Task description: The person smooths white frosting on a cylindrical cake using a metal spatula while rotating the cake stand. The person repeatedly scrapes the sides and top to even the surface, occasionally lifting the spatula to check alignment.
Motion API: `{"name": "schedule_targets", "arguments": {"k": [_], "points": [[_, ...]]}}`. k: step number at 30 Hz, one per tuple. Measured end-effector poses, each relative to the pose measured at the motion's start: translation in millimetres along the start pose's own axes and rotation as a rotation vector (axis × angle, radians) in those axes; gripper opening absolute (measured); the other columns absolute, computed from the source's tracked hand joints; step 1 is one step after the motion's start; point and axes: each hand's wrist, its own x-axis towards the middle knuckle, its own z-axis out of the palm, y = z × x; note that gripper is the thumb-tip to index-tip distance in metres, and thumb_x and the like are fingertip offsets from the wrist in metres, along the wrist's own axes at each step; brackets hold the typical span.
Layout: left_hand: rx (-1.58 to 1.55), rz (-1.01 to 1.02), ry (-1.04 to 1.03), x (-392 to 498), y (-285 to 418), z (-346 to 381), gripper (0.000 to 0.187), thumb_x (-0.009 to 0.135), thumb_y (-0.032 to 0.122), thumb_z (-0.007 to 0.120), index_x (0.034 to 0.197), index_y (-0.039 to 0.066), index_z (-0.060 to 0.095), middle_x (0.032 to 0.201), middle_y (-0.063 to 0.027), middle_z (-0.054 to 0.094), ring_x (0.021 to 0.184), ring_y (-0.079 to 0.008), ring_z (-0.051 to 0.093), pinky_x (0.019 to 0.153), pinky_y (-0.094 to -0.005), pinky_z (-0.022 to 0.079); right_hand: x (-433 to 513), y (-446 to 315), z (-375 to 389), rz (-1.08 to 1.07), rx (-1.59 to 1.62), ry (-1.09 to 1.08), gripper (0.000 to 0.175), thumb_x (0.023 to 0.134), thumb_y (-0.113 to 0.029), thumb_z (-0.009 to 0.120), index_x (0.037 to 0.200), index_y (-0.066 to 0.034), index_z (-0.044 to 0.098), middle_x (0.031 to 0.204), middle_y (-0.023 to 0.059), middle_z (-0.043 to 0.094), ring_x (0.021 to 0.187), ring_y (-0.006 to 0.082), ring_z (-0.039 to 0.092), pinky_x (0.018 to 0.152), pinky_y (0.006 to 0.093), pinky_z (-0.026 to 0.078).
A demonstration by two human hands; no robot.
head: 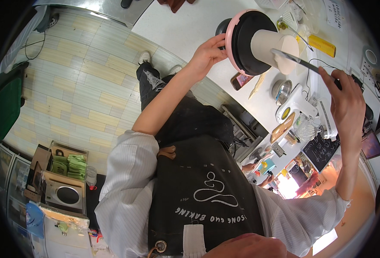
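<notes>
My left hand point(209, 54) grips the pink rim of a black-topped cake turntable point(238, 42). On the turntable stands a tall cylindrical cake coated in pale cream point(267, 45). A long metal icing spatula point(301, 61) is in my right hand point(347, 90), its fingers closed around the handle. The spatula's blade lies against the cake's upper end, where the cream looks uneven. A phone with a lit screen point(241, 80) rests on the white worktop point(183, 35) beside the turntable.
Near the turntable are a steel bowl point(281, 92), a white stand mixer point(297, 104), a wire whisk point(307, 130) and a yellow box point(322, 45). Behind the cake, a thin metal tool point(301, 39) lies near a white basket point(288, 21). Another person's hand point(248, 167) shows farther along.
</notes>
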Motion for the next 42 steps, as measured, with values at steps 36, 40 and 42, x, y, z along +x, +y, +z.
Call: {"name": "schedule_targets", "arguments": {"k": [36, 40, 42], "points": [[0.034, -0.107, -0.006, -12, -7, 3, 0.089, 0.086, 0.002, 0.059, 0.166, 0.012, 0.022, 0.147, -0.0158, 0.055, 0.131, -0.0256, 0.057, 0.114, -0.0391, 0.042, 18, 18, 12, 0.133, 0.119, -0.107, 0.046, 0.084, 0.006, 0.066, 0.123, -0.0167, 0.076, 0.099, 0.0054, 0.065, 0.084, 0.0267, 0.067, 0.075, 0.0420, 0.055], [0.044, -0.051, -0.006, 0, 2, 1, 0.090, 0.085, 0.002, 0.059, 0.166, 0.007, 0.020, 0.144, -0.0163, 0.058, 0.128, -0.0249, 0.059, 0.114, -0.0390, 0.041, 7, 11, 7, 0.078, 0.206, -0.154, 0.050, 0.086, 0.006, 0.066, 0.129, -0.0174, 0.073, 0.099, 0.0071, 0.064, 0.083, 0.0288, 0.067, 0.073, 0.0426, 0.054], [0.047, -0.009, 0.023, 6, 5, 1, 0.087, 0.087, 0.004, 0.058, 0.165, 0.004, 0.019, 0.148, -0.0186, 0.054, 0.133, -0.0252, 0.055, 0.116, -0.0397, 0.040, 3, 5, 5, 0.066, 0.236, -0.168, 0.052, 0.085, 0.007, 0.066, 0.130, -0.0165, 0.073, 0.099, 0.0084, 0.064, 0.085, 0.0289, 0.066, 0.074, 0.0421, 0.054]]}}
